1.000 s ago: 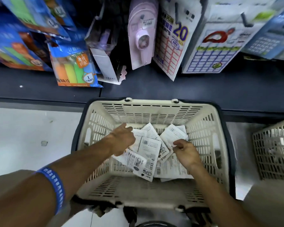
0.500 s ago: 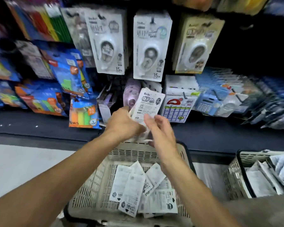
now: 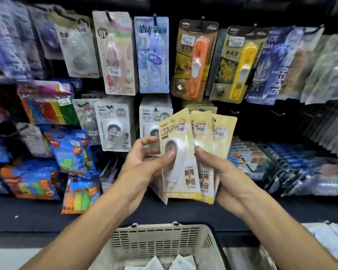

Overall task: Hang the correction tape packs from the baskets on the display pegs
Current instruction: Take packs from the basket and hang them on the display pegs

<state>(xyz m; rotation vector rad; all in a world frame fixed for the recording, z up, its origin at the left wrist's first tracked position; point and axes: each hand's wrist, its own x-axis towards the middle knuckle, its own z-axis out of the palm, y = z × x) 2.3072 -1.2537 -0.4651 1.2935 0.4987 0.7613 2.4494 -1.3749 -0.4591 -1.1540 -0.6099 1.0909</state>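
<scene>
Hands hold fanned yellow correction tape packs [image 3: 180,152] upright before the display pegs [image 3: 276,113]: left hand [image 3: 144,162] thumb pinches the front pack, right hand [image 3: 220,172] fingers curl round the rest. Beige basket [image 3: 160,240] sits below.

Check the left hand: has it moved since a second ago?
Yes. The left hand was down inside the basket; now it is above the rim, gripping the yellow packs before the display.

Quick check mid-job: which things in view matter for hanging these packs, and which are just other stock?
Job: yellow correction tape packs, left hand, right hand, basket.
Other stock: highlighter packs, orange pen pack.
</scene>
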